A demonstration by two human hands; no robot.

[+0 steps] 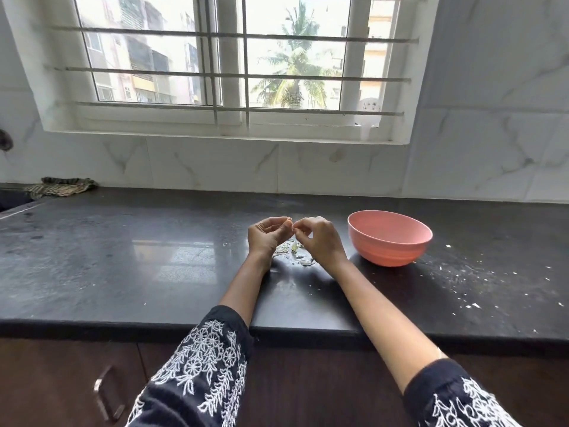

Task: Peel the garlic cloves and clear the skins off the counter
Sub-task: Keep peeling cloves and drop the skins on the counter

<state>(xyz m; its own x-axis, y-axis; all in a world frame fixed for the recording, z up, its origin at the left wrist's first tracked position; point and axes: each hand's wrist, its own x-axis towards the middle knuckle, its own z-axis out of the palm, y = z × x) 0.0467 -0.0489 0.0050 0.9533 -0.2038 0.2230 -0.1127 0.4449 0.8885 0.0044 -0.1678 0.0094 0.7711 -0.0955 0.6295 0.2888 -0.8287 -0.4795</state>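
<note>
The dark counter [129,272] carries a pink bowl [389,238] just right of the hands, light and rigid, probably easiest taken by its rim. Below the hands lies a small heap of garlic skins [294,252], papery and weightless, likely to scatter, so better swept together than picked singly. Held above that heap, the left hand [266,238] and right hand [318,238] have their fingers curled and pinching a garlic clove [289,222], small, firm and probably slippery; grip its ends.
</note>
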